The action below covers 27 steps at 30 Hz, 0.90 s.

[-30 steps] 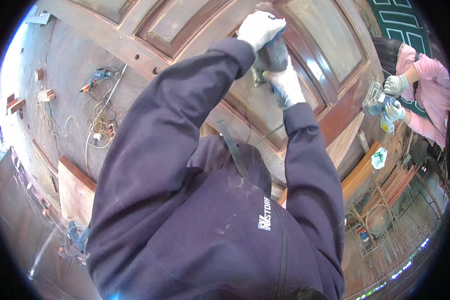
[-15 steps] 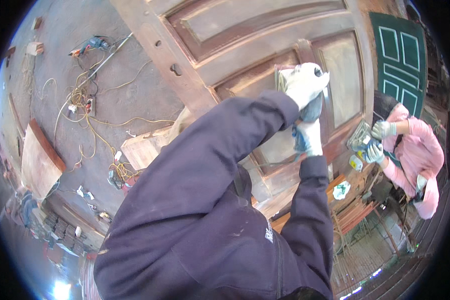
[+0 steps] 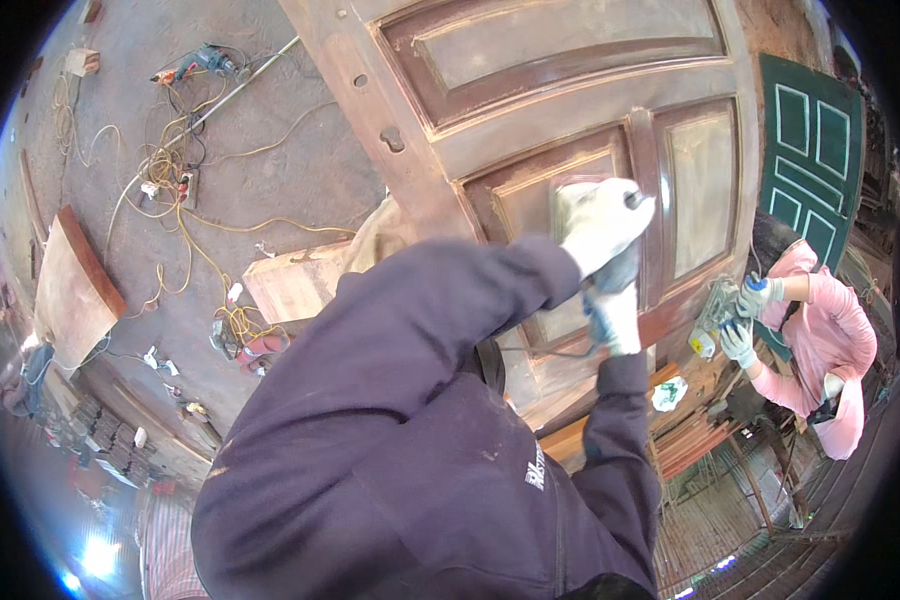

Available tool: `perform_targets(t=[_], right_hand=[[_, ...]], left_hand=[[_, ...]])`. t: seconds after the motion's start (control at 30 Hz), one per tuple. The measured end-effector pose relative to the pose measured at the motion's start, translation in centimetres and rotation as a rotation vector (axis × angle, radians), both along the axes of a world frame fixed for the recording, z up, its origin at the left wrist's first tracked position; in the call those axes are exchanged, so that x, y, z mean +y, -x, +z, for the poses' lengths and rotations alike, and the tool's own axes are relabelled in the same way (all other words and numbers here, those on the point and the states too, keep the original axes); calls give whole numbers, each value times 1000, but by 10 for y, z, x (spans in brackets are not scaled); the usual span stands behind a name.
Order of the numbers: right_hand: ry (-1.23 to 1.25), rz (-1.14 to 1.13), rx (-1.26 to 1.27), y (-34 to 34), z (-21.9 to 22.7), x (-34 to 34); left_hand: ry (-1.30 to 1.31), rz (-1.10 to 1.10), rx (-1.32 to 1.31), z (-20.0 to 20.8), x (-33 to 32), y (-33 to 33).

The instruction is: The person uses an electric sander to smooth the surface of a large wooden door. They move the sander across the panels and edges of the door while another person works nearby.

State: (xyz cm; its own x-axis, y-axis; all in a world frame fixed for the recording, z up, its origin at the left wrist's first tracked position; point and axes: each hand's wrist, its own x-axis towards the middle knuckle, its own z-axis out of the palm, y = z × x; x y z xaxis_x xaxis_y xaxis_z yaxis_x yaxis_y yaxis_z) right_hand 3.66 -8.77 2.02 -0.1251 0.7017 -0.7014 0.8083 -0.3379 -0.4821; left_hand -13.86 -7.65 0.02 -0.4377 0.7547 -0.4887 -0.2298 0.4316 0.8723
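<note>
A brown wooden panel door (image 3: 410,185) lies in front of me, its surface partly worn to pale wood. My left hand (image 3: 608,225), in a white work glove, is closed over the front of a blue-grey power sander (image 3: 618,272). The sander's flat pad rests on the door's lower left recessed panel. My right hand (image 3: 615,315), in a white and blue glove, wraps round the tool's rear end, nearer to me. A dark cord (image 3: 555,352) runs off to the left from there. My fingers' undersides are hidden.
At right, a co-worker in pink (image 3: 830,315) bends over the door's edge, both gloved hands at a greyish object. Beyond stands a green door (image 3: 810,150) with white outlines. On the floor at left lie tangled yellow cords (image 3: 165,165), a drill (image 3: 205,60) and a wooden block (image 3: 295,282).
The sander and both my hands have shifted slightly left and toward me over the panel. The whole view has swung a little, and the co-worker's hands have moved.
</note>
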Motion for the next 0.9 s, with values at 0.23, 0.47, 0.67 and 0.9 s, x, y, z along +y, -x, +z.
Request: perform_targets(t=[0.23, 0.47, 0.67, 0.9], right_hand=[[-47, -9, -34, 1, -8, -10], [-11, 73, -104, 38, -17, 87], [-302, 94, 177, 56, -17, -18], [-244, 119, 185, 8, -9, -87]], left_hand=[[-39, 14, -90, 10, -8, 10], [-125, -15, 44, -8, 85, 35], [-135, -123, 127, -6, -2, 51], [-161, -30, 9, -8, -81, -2]])
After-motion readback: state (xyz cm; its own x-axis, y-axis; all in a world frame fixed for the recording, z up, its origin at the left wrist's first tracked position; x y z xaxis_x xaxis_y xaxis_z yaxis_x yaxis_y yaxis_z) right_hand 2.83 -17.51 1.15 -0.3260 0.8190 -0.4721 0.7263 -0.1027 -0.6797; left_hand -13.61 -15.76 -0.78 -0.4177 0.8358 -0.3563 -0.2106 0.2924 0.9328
